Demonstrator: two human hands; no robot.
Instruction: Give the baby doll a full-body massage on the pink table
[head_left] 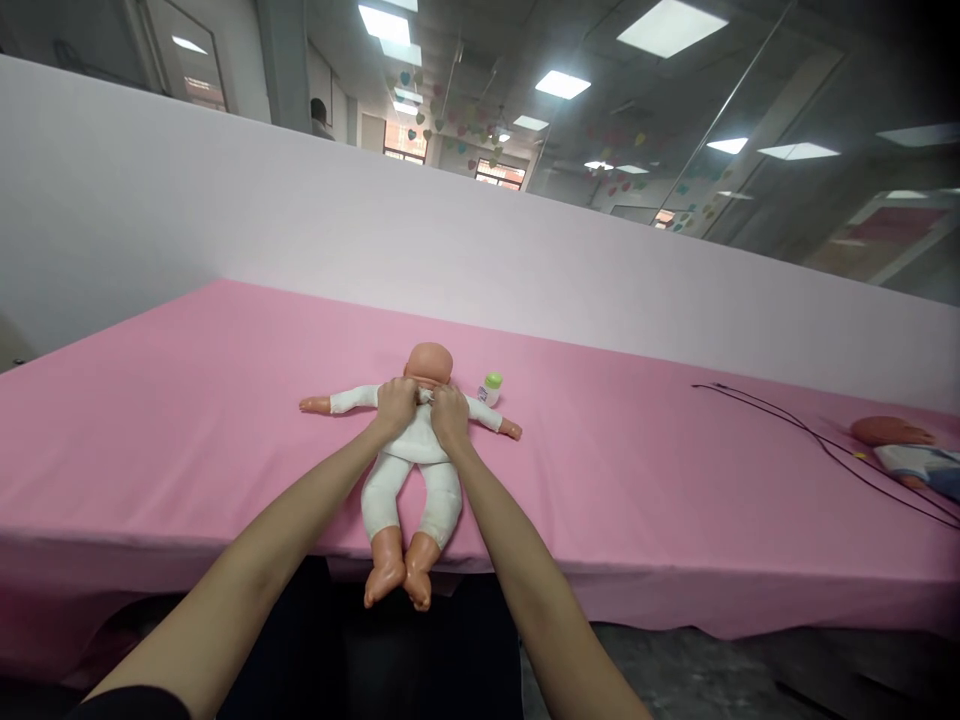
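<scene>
A baby doll (418, 442) with a white cloth body lies lengthwise in front of me, arms spread to both sides. Its feet hang over the near edge of the pink-covered table. My left hand (396, 405) is closed with curled fingers at the doll's upper body, just below the neck. Opposite it, my right hand (450, 412) grips the same area, so the two nearly meet. A bit of white cloth shows between them. The fingertips are mostly hidden. The doll's facial features do not show. Beside its arm on the right is a small bottle (490, 389) with a green cap.
The pink cloth (615, 470) covers a long table against a white partition (525, 265). A black cable (806, 428) runs across the right side towards a second doll (892, 436). Beyond the partition, a person (320, 120) is partly visible.
</scene>
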